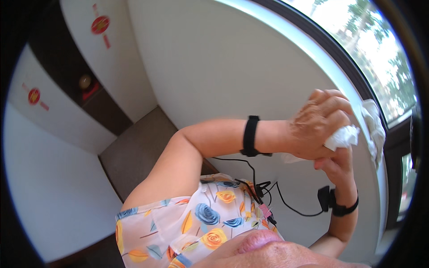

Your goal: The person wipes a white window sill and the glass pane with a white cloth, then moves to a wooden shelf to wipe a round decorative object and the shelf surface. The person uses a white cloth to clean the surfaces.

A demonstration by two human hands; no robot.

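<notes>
My left hand (320, 124) is curled, the back of it towards me, beside the window. A crumpled white tissue or cloth (345, 136) pokes out between its curled fingers and my other hand. My right hand (338, 167) comes up from below and touches the left. Its fingers are mostly hidden behind the left hand, so its grip on the tissue cannot be made out. A thin whitish piece (295, 158) shows under the left wrist, blurred. Black straps (250, 135) circle both wrists.
A black cable (295, 209) hangs near the flowered top (201, 221). Beside the dark window frame (338, 63), a pale rag (373, 127) lies on the sill. White cabinets (50, 181) with red ornaments (100, 25) stand left, above the grey-brown floor (137, 154).
</notes>
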